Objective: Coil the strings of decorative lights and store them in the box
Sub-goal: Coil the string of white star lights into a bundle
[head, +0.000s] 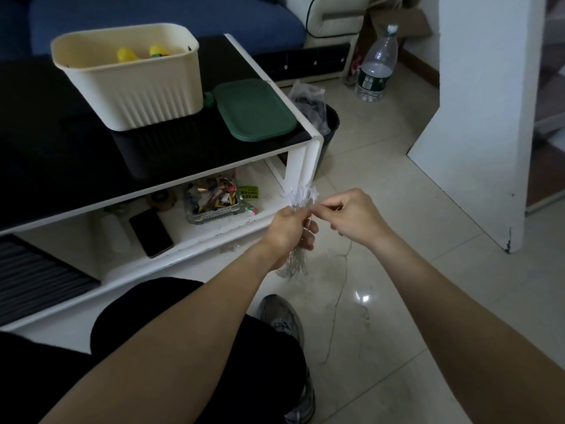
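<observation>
Ribbed plastic box (pixel 134 84), glossy tabletop (pixel 46 142)

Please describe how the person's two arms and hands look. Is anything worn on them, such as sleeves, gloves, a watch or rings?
Both forearms are bare as far as the picture shows them; no sleeve reaches into view. The left hand and the right hand wear no gloves. I see no watch, bracelet or ring on the visible sides of the wrists and fingers.

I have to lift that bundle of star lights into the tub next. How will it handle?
Probably floppy: a loose wire tail droops from the right hand to the floor. Likely light: the left hand alone grips the star light bundle. The thin wires and star points look apt to snag or tangle.
</observation>
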Tool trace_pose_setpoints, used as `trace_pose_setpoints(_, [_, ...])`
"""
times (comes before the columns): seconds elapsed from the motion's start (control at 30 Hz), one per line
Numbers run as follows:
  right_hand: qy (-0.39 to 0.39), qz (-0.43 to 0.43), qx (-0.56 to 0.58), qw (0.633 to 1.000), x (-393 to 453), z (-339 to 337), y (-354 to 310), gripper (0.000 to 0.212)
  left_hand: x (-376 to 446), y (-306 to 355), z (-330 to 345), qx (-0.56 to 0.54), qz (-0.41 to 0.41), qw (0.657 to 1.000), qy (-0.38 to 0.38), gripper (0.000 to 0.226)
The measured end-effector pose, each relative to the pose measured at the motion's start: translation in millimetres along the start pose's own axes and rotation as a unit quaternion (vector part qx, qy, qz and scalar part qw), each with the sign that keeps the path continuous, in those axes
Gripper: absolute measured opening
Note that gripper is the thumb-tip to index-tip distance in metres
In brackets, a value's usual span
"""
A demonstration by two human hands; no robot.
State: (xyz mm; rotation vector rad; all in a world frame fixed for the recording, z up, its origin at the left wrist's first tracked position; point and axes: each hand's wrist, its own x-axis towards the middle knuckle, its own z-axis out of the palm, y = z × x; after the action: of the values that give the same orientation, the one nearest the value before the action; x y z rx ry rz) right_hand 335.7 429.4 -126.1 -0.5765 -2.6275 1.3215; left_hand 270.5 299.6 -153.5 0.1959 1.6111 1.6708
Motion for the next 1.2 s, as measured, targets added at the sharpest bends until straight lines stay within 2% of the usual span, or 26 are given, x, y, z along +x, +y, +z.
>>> trace_pose_setpoints(0.07, [0.031,0.008,0.041,0.999,-2.2,1.4,0.1,0.008,1.6,-1.7,1.5,0.017,-0.01,1.0,-0.003,0.019])
trace_pose_setpoints(0.2, [0.126,0.054,0.131,0.982,-6.5,10.9,-0.9,0.007,1.7,0.3,7.5,0.005,-0.004,1.0,-0.014,0.024])
trace_pose_setpoints(0.3, [0.173,0.068,0.142,0.972,-8.2,17.5,2.6,0.003,1.2,3.2,13.1,-0.007,0.008,1.0,-0.019,0.027])
trace_pose_setpoints(0.4, [0.146,0.038,0.085,0.985,-12.3,21.2,5.9,0.013,3.1,2.7,17.9,-0.001,0.019,1.0,-0.012,0.031])
trace_pose_setpoints(0.5, [0.067,0.01,-0.02,0.998,-16.6,20.3,6.7,0.03,5.5,-2.3,17.4,0.038,0.026,0.999,0.029,0.031])
trace_pose_setpoints(0.63, [-0.037,0.018,-0.013,0.999,-17.6,19.4,9.1,0.042,7.2,-6.6,12.2,0.057,0.036,0.995,0.077,0.027])
trace_pose_setpoints(0.7, [-0.035,0.032,0.046,0.998,-19.7,20.6,8.0,0.048,8.8,-2.3,12.2,0.038,0.03,0.995,0.092,0.024])
trace_pose_setpoints(0.8, [0.019,0.061,0.094,0.994,-24.3,18.2,12.2,0.066,14.2,1.3,13.1,-0.009,0.01,0.995,0.103,0.024])
trace_pose_setpoints(0.87, [0.035,0.068,0.041,0.996,-26.6,14.9,25.2,0.046,16.8,1.5,13.7,-0.024,0.001,0.993,0.112,0.025])
trace_pose_setpoints(0.93, [0.009,0.069,0.012,0.998,-31.7,13.0,42.1,0.015,16.4,3.6,13.1,-0.047,-0.001,0.992,0.118,0.028])
trace_pose_setpoints(0.97, [-0.014,0.074,0.015,0.997,-35.3,13.6,50.3,0.011,15.1,6.1,12.2,-0.074,-0.001,0.991,0.113,0.028])
trace_pose_setpoints(1.03, [-0.04,0.102,0.009,0.994,-41.8,18.8,68.5,0.02,16.5,9.6,9.5,-0.138,-0.016,0.986,0.095,0.026])
trace_pose_setpoints(1.1, [0.0,0.137,-0.011,0.991,-45.7,26.2,86.6,0.028,18.7,7.6,9.2,-0.179,-0.042,0.979,0.083,0.022])
trace_pose_setpoints(1.2, [0.053,0.182,0.009,0.982,-51.2,39.2,111.3,0.019,19.3,-0.6,14.4,-0.188,-0.067,0.976,0.086,0.02])
